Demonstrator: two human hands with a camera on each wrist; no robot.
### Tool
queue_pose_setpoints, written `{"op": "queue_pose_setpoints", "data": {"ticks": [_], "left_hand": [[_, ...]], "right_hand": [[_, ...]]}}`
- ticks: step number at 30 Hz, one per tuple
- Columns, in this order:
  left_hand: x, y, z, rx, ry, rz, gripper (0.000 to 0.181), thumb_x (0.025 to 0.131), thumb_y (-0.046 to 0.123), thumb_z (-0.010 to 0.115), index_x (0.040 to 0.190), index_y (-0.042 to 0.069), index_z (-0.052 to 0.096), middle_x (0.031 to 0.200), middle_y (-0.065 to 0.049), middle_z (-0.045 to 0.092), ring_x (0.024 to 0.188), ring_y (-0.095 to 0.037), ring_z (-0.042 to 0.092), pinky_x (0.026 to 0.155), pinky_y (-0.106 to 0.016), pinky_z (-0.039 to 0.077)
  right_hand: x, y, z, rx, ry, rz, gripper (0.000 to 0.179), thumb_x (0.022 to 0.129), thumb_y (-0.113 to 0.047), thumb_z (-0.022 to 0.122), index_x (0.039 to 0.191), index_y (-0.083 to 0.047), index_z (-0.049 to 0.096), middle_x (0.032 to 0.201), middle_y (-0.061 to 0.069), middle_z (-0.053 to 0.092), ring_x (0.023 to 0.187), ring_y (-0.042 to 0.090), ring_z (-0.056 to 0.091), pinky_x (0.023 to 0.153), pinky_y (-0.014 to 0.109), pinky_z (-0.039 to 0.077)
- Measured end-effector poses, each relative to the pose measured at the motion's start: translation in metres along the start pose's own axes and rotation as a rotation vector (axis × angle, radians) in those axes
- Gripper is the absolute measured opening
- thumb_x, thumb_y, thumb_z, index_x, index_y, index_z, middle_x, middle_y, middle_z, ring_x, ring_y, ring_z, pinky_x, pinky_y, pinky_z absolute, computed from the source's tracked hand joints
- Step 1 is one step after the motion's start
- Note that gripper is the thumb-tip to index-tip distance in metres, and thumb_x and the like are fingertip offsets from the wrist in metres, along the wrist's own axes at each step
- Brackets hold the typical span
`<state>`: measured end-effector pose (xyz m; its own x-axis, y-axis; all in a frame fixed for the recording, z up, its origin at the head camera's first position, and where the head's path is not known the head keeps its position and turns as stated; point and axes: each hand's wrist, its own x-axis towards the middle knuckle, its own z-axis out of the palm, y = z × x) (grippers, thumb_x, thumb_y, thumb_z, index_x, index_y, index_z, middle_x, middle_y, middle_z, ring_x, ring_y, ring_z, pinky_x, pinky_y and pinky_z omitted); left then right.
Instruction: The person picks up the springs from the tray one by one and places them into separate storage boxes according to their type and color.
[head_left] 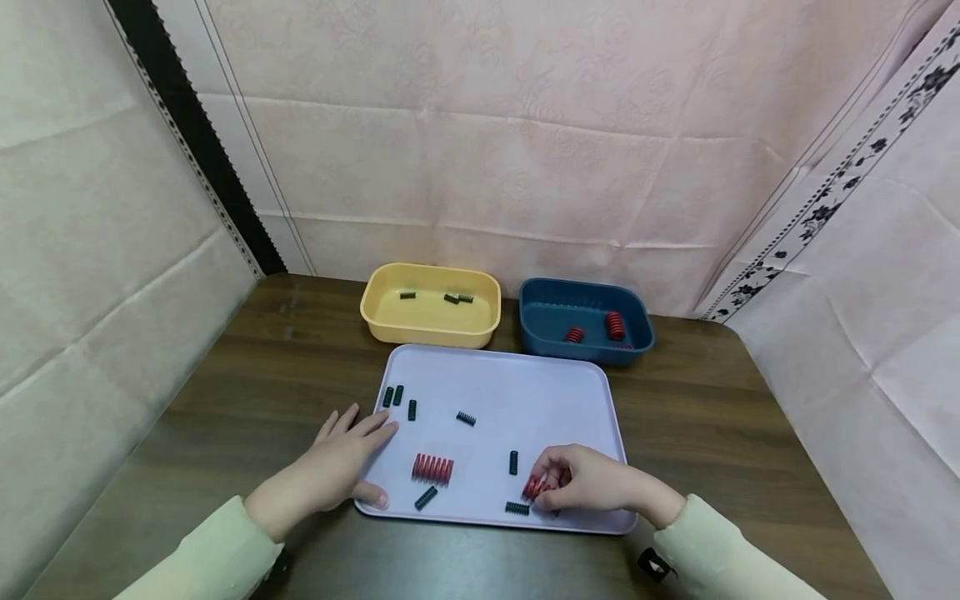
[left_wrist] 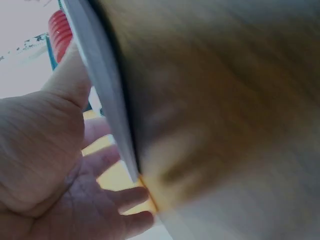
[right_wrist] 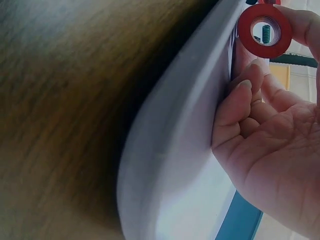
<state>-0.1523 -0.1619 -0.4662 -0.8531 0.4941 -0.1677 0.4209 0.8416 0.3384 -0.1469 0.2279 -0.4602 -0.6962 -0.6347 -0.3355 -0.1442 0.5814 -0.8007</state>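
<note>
My right hand (head_left: 585, 479) pinches a red coil spring (head_left: 532, 487) low over the right front of the white tray (head_left: 517, 383). In the right wrist view the red spring (right_wrist: 246, 40) shows its round end, between the thumb and fingers. Fingers spread, my left hand (head_left: 337, 462) rests at the tray's left edge, its thumb on the front left corner. Another red spring (head_left: 432, 469) lies on the tray between the hands. Small dark green springs are scattered around, one (head_left: 517, 508) just left of my right thumb and another (head_left: 426, 498) below the lying red spring.
Behind the tray stand a yellow bin (head_left: 430, 329) with small green springs in it and a blue bin (head_left: 585, 343) holding red springs. The brown wooden table (head_left: 247, 417) meets cloth-covered walls (head_left: 525, 167) at the back and sides.
</note>
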Motion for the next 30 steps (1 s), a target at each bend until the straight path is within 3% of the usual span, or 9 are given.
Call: {"op": "queue_pose_setpoints", "data": {"ticks": [4,7,13,19,25,30], "left_hand": [[0.0,0.005,-0.002,0.018,0.045,0.159,0.088,0.066,0.046,0.084,0.137,0.002,0.053,0.147,-0.016,0.043,0.138,-0.041,0.029,0.112,-0.055,0.02],[0.002,0.01,-0.004,0.001,0.036,0.245,0.079,0.069,0.036,0.086,0.133,0.0,0.056,0.141,-0.014,0.051,0.133,-0.033,0.041,0.108,-0.048,0.032],[0.004,0.007,-0.002,-0.018,-0.012,0.211,0.08,0.072,0.046,0.081,0.135,0.004,0.056,0.143,-0.011,0.049,0.132,-0.029,0.043,0.107,-0.046,0.034],[0.002,0.0,0.002,0.009,0.003,0.205,0.084,0.073,0.057,0.075,0.136,0.005,0.056,0.144,-0.012,0.048,0.136,-0.035,0.036,0.11,-0.052,0.026],[0.0,-0.005,0.002,-0.02,0.002,0.202,0.084,0.074,0.057,0.074,0.137,0.006,0.054,0.145,-0.011,0.046,0.136,-0.035,0.035,0.108,-0.052,0.03],[0.002,-0.005,0.002,-0.021,0.093,0.164,0.075,0.074,0.048,0.08,0.131,0.004,0.059,0.134,-0.011,0.055,0.125,-0.03,0.047,0.104,-0.048,0.037]], "right_hand": [[0.0,-0.001,0.001,0.01,0.005,0.015,0.021,0.087,-0.026,0.073,0.104,-0.018,0.066,0.081,0.001,0.063,0.073,0.016,0.055,0.064,0.025,0.044],[0.0,-0.001,0.001,0.009,0.007,0.019,0.021,0.087,-0.027,0.073,0.104,-0.017,0.065,0.08,0.001,0.063,0.073,0.016,0.055,0.063,0.025,0.044],[0.0,0.001,0.002,0.006,0.014,0.017,0.022,0.087,-0.028,0.073,0.104,-0.018,0.065,0.08,0.0,0.062,0.073,0.015,0.055,0.063,0.025,0.044],[0.0,0.001,0.003,0.015,0.02,0.014,0.021,0.086,-0.026,0.074,0.104,-0.017,0.065,0.081,0.0,0.062,0.073,0.015,0.054,0.062,0.024,0.043],[-0.001,0.001,0.001,0.006,0.012,0.011,0.022,0.086,-0.029,0.074,0.104,-0.018,0.066,0.081,0.001,0.062,0.073,0.015,0.055,0.063,0.025,0.043],[0.0,0.003,0.001,0.004,0.007,0.01,0.023,0.086,-0.031,0.073,0.104,-0.019,0.066,0.082,0.0,0.062,0.073,0.014,0.055,0.063,0.025,0.044]]}}
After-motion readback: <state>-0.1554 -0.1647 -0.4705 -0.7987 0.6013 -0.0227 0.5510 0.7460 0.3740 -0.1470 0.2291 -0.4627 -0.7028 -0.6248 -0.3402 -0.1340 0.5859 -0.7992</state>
